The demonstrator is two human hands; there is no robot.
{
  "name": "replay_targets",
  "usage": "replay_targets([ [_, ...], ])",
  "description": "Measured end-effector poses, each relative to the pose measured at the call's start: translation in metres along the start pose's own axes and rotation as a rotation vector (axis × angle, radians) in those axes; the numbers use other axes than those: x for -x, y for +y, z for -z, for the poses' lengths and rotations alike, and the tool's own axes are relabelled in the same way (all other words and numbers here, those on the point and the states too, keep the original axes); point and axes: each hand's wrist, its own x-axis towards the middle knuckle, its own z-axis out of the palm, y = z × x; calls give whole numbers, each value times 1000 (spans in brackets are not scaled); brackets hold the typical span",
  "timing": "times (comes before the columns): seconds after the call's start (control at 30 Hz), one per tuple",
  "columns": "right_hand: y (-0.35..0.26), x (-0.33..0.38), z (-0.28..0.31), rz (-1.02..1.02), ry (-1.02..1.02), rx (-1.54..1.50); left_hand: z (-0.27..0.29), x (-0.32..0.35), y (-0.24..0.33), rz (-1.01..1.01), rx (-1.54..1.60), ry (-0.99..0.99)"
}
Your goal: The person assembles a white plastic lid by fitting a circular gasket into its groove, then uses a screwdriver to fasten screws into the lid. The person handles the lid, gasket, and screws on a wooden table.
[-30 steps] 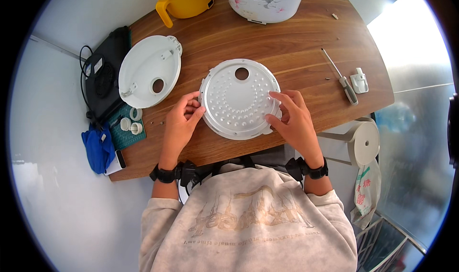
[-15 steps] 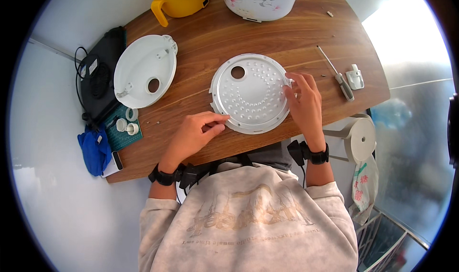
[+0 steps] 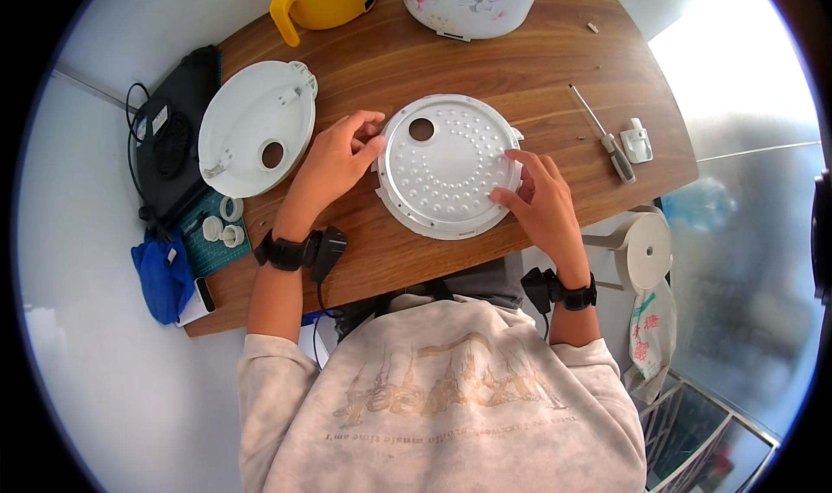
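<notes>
A round pale metal plate (image 3: 451,168), probably an inner lid, lies on the table before me. It has raised dimples, notched tabs at its rim and a round hole near the upper left. Beside its left rim is my left hand (image 3: 338,164), thumb and index finger apart with nothing between them; whether the thumb touches the rim I cannot tell. My right hand (image 3: 546,203) rests its spread thumb and fingertips on the plate's right edge. Further left lies a white oval lid shell (image 3: 251,120) with a round hole.
A screwdriver (image 3: 617,155) and a small white plastic part (image 3: 637,142) lie right. At the back stand a yellow pot (image 3: 334,3) and a floral white appliance body (image 3: 472,3). Left are a black bag (image 3: 178,138), white rings and caps on a green mat (image 3: 201,250), and blue cloth (image 3: 165,276).
My left hand has moved up from the plate's lower left edge to its upper left side. My right hand has slid a little down the right rim. The plate stays nearly in place.
</notes>
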Motion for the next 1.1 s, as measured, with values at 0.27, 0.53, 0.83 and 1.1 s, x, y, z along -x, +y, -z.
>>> replay_targets([
  [0.27,-2,-23,-11,43,111,8,-5,-10,-28,-65,54,32],
  [0.53,-10,-54,-16,84,141,53,-15,-7,-49,-53,199,193],
  [0.83,-10,-53,-24,102,181,-13,-16,-4,-51,-119,202,210],
  [1.1,-14,-52,-14,-68,149,-489,-9,0,-36,-116,676,130],
])
